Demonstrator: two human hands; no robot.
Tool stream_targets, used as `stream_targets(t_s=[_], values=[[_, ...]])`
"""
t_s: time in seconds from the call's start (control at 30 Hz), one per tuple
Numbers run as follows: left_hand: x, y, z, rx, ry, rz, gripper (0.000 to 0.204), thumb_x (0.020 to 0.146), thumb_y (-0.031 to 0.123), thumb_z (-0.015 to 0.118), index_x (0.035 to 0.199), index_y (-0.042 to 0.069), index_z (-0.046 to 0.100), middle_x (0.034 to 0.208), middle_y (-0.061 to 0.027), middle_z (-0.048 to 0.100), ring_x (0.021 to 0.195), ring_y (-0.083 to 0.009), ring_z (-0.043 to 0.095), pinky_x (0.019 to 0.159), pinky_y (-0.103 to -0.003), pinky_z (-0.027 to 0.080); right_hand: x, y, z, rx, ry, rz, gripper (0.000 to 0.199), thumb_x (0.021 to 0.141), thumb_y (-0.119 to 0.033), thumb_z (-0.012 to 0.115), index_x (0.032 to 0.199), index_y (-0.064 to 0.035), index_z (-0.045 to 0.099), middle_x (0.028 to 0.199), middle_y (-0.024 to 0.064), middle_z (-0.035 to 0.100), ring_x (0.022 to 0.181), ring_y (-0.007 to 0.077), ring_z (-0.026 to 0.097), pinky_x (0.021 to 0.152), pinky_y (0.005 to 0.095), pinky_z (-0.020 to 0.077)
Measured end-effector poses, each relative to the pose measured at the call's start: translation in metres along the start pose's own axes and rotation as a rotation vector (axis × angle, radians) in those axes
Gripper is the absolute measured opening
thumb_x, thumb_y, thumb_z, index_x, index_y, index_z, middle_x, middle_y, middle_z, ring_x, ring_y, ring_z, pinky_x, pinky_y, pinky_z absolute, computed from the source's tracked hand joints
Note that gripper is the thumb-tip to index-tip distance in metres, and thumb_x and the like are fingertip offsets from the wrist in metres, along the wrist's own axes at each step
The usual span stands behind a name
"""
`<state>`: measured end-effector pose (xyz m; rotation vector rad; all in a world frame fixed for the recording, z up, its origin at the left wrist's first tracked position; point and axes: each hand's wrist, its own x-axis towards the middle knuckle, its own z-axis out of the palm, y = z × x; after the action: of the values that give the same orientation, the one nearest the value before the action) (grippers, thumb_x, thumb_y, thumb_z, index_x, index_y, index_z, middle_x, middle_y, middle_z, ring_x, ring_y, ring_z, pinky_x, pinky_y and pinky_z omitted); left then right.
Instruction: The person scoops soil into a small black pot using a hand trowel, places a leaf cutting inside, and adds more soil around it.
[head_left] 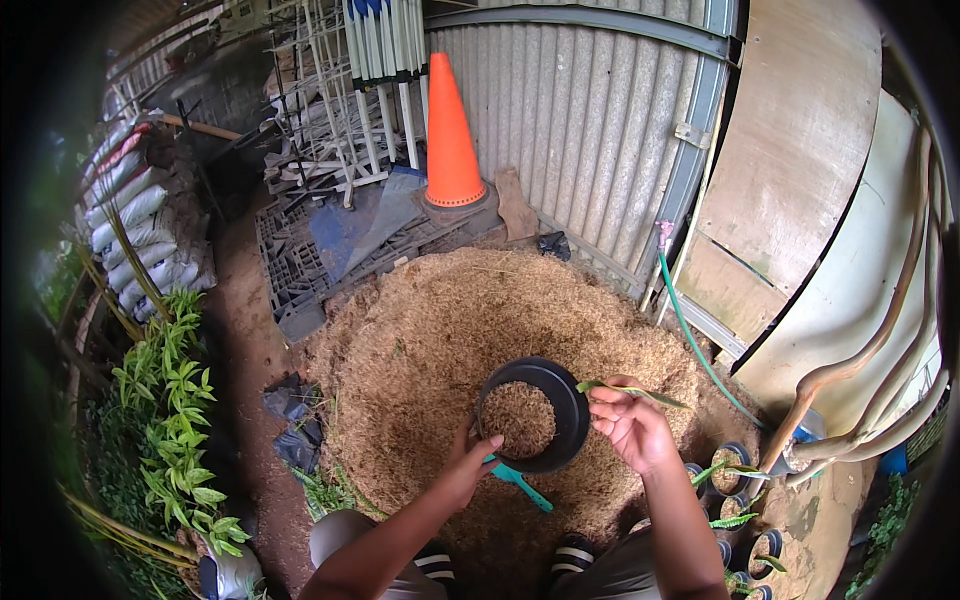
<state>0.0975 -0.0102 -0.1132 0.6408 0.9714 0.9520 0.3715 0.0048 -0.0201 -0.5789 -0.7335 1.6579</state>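
My left hand (468,462) grips the near rim of a black plastic pot (565,400), tilted toward me and partly filled with brown husk fibre (518,416). Under that hand lies a teal scoop (522,485), its handle pointing right and toward me. My right hand (628,420) is at the pot's right rim, pinching a thin green cutting (630,391) that lies across the rim and points right. Both hands hover over a big mound of husk (440,330).
An orange cone (450,125) stands on dark pallets by a corrugated metal wall (590,120). A green hose (690,340) runs down the wall. Several small black pots with cuttings (735,480) sit at right. Stacked sacks (135,220) and leafy plants (175,420) line the left. My knees (340,535) are below.
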Motion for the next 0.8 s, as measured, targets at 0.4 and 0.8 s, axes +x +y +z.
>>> stream_targets(t_s=[0.4, 0.8], values=[[-0.069, -0.01, 0.023, -0.04, -0.035, 0.133, 0.097, 0.09, 0.018, 0.072, 0.158, 0.008, 0.004, 0.152, -0.0228, 0.031, 0.138, -0.0322, 0.04, 0.112, -0.045, 0.037, -0.045, 0.023, 0.045, -0.674, 0.03, 0.077, 0.023, 0.102, -0.01, 0.054, 0.119, 0.0021, 0.063, 0.09, 0.0075, 0.066, 0.073, 0.0126, 0.067, 0.065, 0.0261, 0.0569], [-0.126, -0.03, 0.045, -0.072, -0.088, 0.212, 0.094, 0.091, 0.012, 0.07, 0.157, 0.005, 0.004, 0.15, -0.0236, 0.033, 0.138, -0.0307, 0.039, 0.114, -0.045, 0.034, -0.09, 0.022, 0.052, -0.926, -0.067, 0.084, 0.01, 0.094, -0.007, 0.067, 0.099, 0.0007, 0.069, 0.08, 0.0079, 0.072, 0.077, 0.0132, 0.072, 0.064, 0.0263, 0.0565]])
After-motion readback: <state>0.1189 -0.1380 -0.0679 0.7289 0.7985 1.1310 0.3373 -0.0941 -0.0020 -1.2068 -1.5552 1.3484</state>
